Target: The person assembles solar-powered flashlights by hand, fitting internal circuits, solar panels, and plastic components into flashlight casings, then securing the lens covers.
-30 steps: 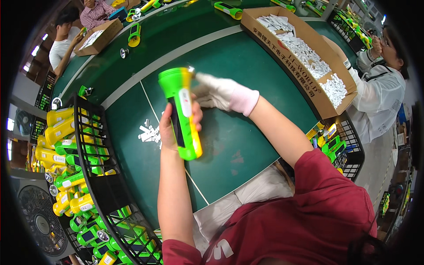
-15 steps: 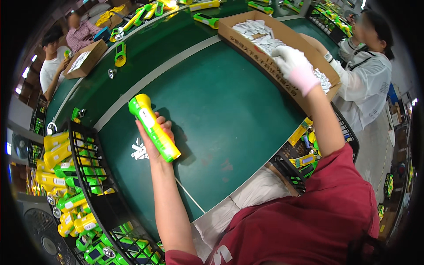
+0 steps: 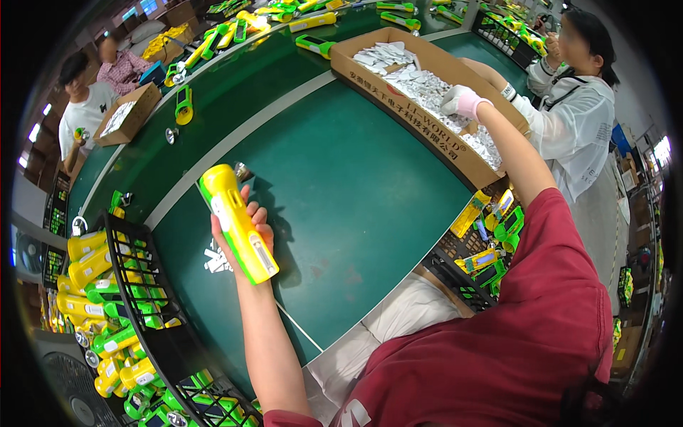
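My bare left hand [image 3: 260, 222] is wrapped round a yellow and green flashlight [image 3: 238, 224], held tilted above the green table with its wide head pointing away from me. A small silver reflector [image 3: 243, 171] shows beside that head; whether it is joined to the flashlight I cannot tell. My right hand [image 3: 462, 102], in a white and pink glove, is inside a long cardboard box [image 3: 398, 107] among many small white pieces [image 3: 420, 85]. Its fingers are bunched down at the pieces, and what they grip, if anything, is hidden. Several white strips [image 3: 217, 257] lie left of my left wrist.
A black crate [image 3: 131, 285] full of flashlights stands at the left. Another crate [image 3: 455, 267] with flashlight parts sits by my right elbow. Beyond the white strip, a flashlight body [image 3: 184, 105] and a reflector [image 3: 171, 135] lie on green surface. A co-worker [image 3: 576, 114] stands behind the box.
My right hand has gone lower into the box, its fingers now among the white pieces. My left hand has turned the flashlight, showing more yellow, and a reflector has come into sight by its head.
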